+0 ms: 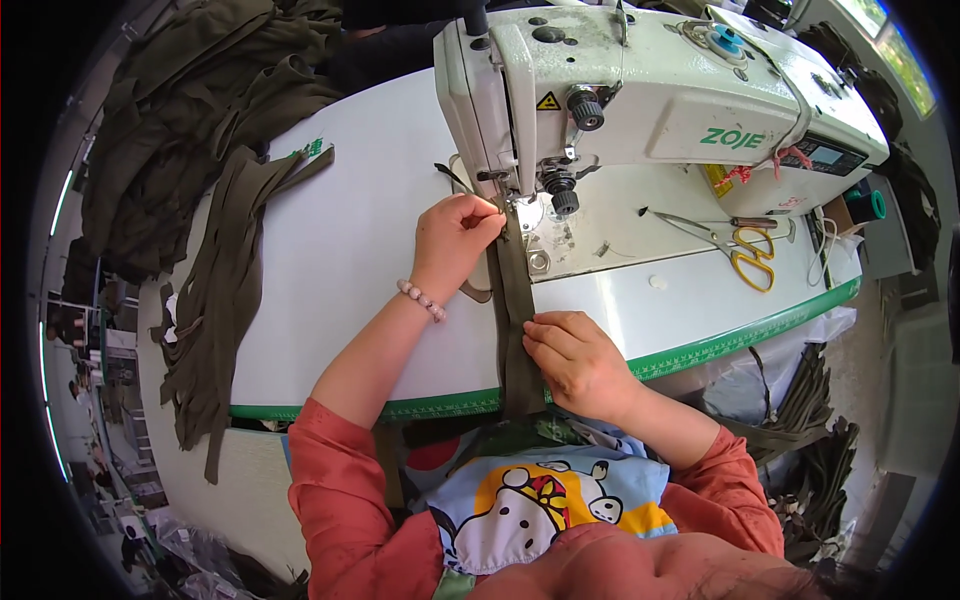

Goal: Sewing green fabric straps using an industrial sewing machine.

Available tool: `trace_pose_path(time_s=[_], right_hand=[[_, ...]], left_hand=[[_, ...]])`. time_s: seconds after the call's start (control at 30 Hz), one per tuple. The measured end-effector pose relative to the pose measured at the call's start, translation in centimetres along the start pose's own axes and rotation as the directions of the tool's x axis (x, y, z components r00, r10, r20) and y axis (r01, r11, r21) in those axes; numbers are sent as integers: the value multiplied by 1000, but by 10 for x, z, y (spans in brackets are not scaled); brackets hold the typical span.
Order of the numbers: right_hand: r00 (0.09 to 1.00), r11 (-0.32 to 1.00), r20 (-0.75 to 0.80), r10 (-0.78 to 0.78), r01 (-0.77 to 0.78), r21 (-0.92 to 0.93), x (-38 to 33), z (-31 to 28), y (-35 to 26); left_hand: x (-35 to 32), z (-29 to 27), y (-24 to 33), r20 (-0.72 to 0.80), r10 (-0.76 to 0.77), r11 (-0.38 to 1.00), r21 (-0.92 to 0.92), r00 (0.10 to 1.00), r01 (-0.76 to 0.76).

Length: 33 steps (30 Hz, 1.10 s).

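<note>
A long olive-brown fabric strip (517, 300) runs from under the needle area of a white sewing machine (640, 100) down over the table's front edge. My left hand (455, 240), with a beaded bracelet at its wrist, pinches the strip's left side close to the presser foot. Nearer to me, my right hand (580, 365) grips the strip's right edge just above the green table border. The fingertips of both hands are partly hidden against the cloth. The needle itself is too small to make out.
Gold-handled scissors (750, 258) lie right of the needle plate. A bundle of olive strips (225, 290) hangs over the table's left side, with a large heap of similar cloth (190, 110) behind it. A green ruler edge (720, 340) borders the white table (340, 280).
</note>
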State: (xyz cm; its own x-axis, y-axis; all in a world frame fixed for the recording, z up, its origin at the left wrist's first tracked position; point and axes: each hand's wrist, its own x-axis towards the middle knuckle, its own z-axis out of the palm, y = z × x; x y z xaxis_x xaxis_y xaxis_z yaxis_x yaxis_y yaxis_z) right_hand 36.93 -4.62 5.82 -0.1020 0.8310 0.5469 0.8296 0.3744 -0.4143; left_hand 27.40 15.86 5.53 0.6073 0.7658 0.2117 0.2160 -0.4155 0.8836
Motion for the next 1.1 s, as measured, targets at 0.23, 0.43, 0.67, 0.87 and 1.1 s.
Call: trace_pose_path(time_s=[0.23,0.43,0.67,0.87,1.1], right_hand=[[1000,1000,10,-19,19,-4,-2,-1,1],[1000,1000,-8,-13,14,10,-1,1,-1],[999,999,30,-28,28,-17,-6,0,5],[999,999,20,-35,35,-22,-4,-2,1],[999,998,-3,-41,41,40,-3,-5,2]], left_hand=[[31,5,4,-108,-122,927,343,987,152],[53,4,-18,-302,14,980,193,953,47],[-2,-1,2,-57,449,733,594,891,-332],[-45,-14,19,340,431,624,557,836,-548],[-50,-11,13,351,437,589,584,828,-558]])
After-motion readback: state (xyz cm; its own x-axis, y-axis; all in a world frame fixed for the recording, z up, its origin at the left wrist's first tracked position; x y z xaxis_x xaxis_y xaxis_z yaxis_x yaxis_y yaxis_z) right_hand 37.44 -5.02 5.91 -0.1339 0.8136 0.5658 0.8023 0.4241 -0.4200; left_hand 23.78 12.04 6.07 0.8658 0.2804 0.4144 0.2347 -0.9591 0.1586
